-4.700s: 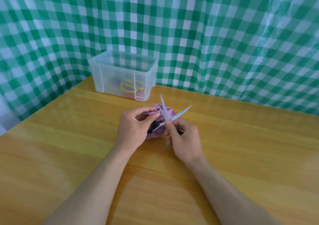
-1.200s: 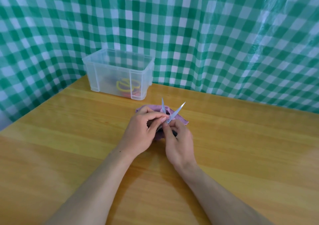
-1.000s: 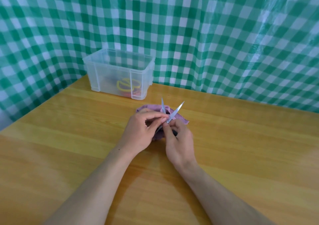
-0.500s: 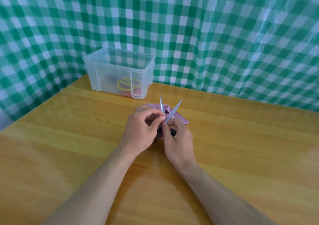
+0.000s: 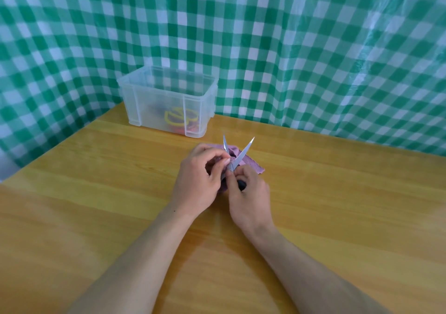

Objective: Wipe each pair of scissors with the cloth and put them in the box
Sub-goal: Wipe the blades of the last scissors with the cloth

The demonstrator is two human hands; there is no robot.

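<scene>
Container: one clear plastic box (image 5: 144,106), lidless, stands at the far left of the wooden table (image 5: 96,193), against the green-and-white checked sheet (image 5: 289,48). Seen through its wall, the box holds yellow handle loops (image 5: 177,118) and a red item (image 5: 191,128) at the near right corner. A dark shape lies further left inside; what it is cannot be told.

Task item: the scissors (image 5: 242,154) are at the centre of the table, near and to the right of the box, clear of it. The blades are spread in a V. Both tips point to the far side and upward; the left blade runs almost straight away, the right blade leans to the right. The pivot sits at the near end of the V, between the two hands, and the black handle shows below it.

Cloth: the purple cloth (image 5: 251,164) lies bunched under and behind the scissors, its right edge on the table.

Hands: both forearms reach in from the near edge and converge.
- Left hand (image 5: 198,181): fingers curled, thumb and forefinger pinching cloth against the left blade just above the pivot.
- Right hand (image 5: 248,193): fingers curled round the black handle, thumb laid up toward the pivot.
</scene>
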